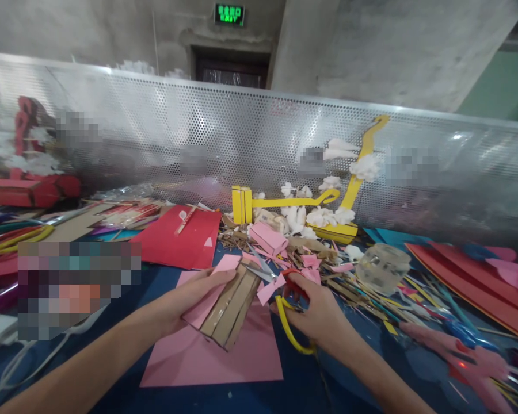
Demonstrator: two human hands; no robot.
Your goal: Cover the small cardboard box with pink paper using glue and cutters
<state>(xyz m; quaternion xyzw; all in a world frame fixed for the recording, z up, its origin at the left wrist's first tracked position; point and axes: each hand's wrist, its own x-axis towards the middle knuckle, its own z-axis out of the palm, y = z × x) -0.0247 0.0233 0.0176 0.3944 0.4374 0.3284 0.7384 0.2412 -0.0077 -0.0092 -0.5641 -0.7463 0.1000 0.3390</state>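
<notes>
My left hand is closed on a brown cardboard piece, gripping it by its left side, with pink paper along that edge. My right hand holds scissors with red and yellow handles. Their parted blades point left, at the upper right corner of the cardboard. A small pink scrap hangs by the blades. Beneath the hands a pink sheet lies flat on the blue table.
Behind are red paper, yellow models with white flowers, and a heap of scraps. A pink glue gun and a clear tape roll lie right. A perforated metal panel stands across the back.
</notes>
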